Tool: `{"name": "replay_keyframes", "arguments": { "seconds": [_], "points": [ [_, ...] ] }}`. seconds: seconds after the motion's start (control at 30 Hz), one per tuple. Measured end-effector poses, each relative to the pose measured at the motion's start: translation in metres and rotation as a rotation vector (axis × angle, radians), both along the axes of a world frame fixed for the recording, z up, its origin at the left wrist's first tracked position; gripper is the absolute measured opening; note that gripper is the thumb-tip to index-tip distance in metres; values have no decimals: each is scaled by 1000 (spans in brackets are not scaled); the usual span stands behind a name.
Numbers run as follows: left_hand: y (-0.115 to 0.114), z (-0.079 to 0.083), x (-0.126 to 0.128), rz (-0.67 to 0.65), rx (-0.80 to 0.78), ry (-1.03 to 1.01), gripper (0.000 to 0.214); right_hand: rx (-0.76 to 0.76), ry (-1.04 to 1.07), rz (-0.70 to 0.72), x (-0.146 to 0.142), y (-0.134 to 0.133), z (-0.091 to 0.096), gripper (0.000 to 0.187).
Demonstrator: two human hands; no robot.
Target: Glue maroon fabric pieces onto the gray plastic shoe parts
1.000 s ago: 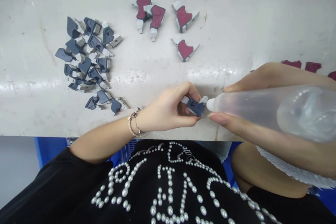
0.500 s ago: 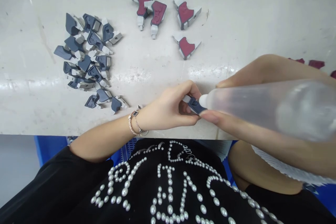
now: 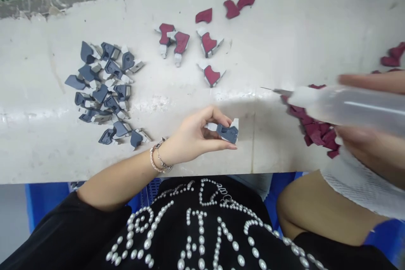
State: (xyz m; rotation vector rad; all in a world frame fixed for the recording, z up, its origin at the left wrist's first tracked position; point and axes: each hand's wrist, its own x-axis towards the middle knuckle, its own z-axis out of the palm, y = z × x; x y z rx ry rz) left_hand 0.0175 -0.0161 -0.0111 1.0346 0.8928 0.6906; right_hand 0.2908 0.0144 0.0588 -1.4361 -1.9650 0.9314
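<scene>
My left hand (image 3: 193,137) pinches a small blue-and-grey plastic part (image 3: 226,131) just above the white table (image 3: 284,42), near its front edge. My right hand (image 3: 367,135) is wrapped round a clear squeeze bottle (image 3: 348,105) with a thin needle tip pointing left. The tip is well to the right of the part and apart from it. The right hand and bottle are blurred by motion. Below the bottle lies a heap of dark red flat pieces (image 3: 316,128).
A pile of several blue-and-grey parts (image 3: 104,88) lies at the left. Several red-and-grey parts (image 3: 190,48) sit in the middle, loose red pieces (image 3: 237,2) behind them and more at the right edge (image 3: 392,57). A green wall borders the far side.
The bottle's tip was touching the blue part; my right hand has drawn the bottle away to the right. My left hand still holds the part. The view has tilted up.
</scene>
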Motion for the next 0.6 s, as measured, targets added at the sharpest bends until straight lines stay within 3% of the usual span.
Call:
{"name": "replay_keyframes", "arguments": {
  "seconds": [0.13,0.3,0.43,0.6],
  "points": [
    [0,1,-4,-7,63,-10,35,49,144,13,-25,6,-3,35],
    [3,5,-12,45,176,17,36,-141,295,73,-51,18,-28,35],
    [4,5,-15,92,259,67,37,-114,217,25,-58,21,-36,35],
    [6,5,-14,101,358,97,35,-64,92,18,-72,21,-42,22]
  ]
}}
